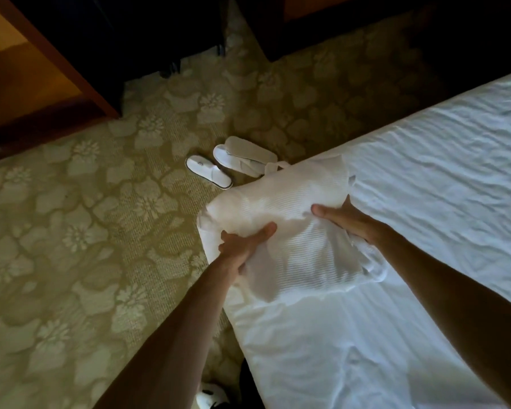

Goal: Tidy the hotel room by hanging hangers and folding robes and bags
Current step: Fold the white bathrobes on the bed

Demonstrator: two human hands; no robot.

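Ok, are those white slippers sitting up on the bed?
No, the slippers lie on the patterned carpet beside the bed, past the corner where both hands hold the folded robe.

I looked down into a hotel bedroom: a bed (425, 202) with white sheets, flower-patterned carpet (71, 231), white disposable slippers (210, 172) on the floor, and dark wooden furniture (42, 69) beyond.

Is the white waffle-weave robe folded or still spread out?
Folded: white waffle-weave robe is a compact bundle gripped by both hands at the bed's corner.
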